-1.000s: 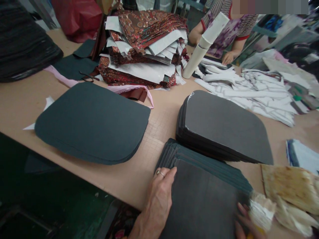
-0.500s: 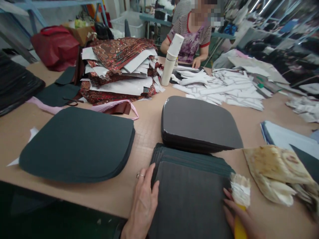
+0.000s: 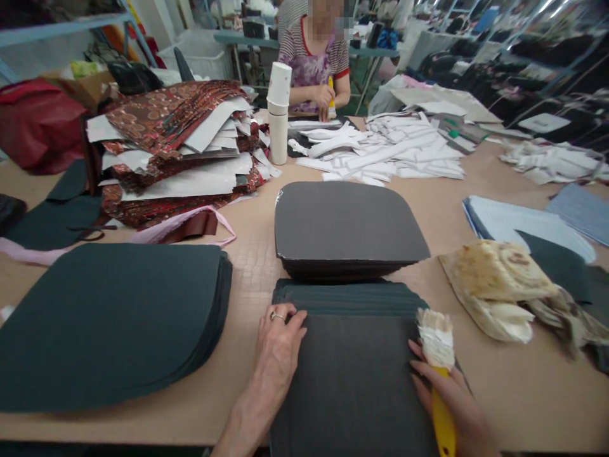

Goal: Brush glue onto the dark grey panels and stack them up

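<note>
A dark grey fabric panel (image 3: pixel 354 381) lies on a fanned stack of dark green panels (image 3: pixel 352 295) before me. My left hand (image 3: pixel 280 343), with a ring on one finger, is bent at the panel's upper left corner, thumb and fingertips close together on its edge. My right hand (image 3: pixel 442 387) is closed around a paintbrush (image 3: pixel 442 406) with a yellow handle and whitish bristles pointing away from me. Its fingertips touch the panel's right edge. Just beyond the stack sits a pile of grey rounded panels (image 3: pixel 349 222).
Dark green rounded panels (image 3: pixel 114 324) are piled at left. A stained cloth (image 3: pixel 499 279) lies at right. Patterned sheets (image 3: pixel 176 120), a white cup stack (image 3: pixel 278 114) and white strips (image 3: pixel 380 149) stand farther back. Across the table, a person (image 3: pixel 314 70) holds another yellow-handled brush.
The view has shifted, so table items appear farther left. My left fingers have drawn in at the panel's corner. The brush stays in my right hand. The person opposite now holds a brush upright.
</note>
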`<state>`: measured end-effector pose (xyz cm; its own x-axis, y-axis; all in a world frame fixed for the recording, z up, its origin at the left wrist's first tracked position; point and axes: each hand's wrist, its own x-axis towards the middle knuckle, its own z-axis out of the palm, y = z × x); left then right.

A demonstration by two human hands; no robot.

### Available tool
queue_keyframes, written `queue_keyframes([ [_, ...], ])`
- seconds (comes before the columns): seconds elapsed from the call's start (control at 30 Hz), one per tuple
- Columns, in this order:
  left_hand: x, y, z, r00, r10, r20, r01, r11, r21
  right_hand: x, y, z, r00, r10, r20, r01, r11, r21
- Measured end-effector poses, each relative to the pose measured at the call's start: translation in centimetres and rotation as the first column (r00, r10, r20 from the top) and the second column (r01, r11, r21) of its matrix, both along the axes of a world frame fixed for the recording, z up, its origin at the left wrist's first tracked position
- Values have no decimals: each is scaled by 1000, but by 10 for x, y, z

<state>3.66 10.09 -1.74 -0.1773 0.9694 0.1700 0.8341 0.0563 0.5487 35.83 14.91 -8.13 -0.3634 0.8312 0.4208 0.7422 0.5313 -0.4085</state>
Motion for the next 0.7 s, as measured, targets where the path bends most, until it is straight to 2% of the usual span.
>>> queue_keyframes([
  [0.07,0,3,0,999,13,31,-14,999,32,-1,-2,3,1000,-1,13,1,1000,-3],
  [0.17,0,10,-2,999,37,7,-37,998,47,0,-1,7,994,86,73,-87,996,9],
  [0.37,1,19,1,996,24,-83,-33,994,-104,5,1,5,979,153,131,-166,981,96],
  [0.43,3,19,-3,992,33,-120,-49,991,-126,5,1,4,976,160,145,-176,979,102],
  [0.57,6,18,-13,980,60,-191,-74,995,-70,5,0,7,978,172,119,-182,980,81],
  [0.63,5,18,-10,975,49,-215,-62,997,-53,4,-1,8,977,183,106,-187,982,35],
  [0.7,5,20,-1,974,39,-225,-62,993,-97,4,-1,10,977,186,101,-188,982,19],
])
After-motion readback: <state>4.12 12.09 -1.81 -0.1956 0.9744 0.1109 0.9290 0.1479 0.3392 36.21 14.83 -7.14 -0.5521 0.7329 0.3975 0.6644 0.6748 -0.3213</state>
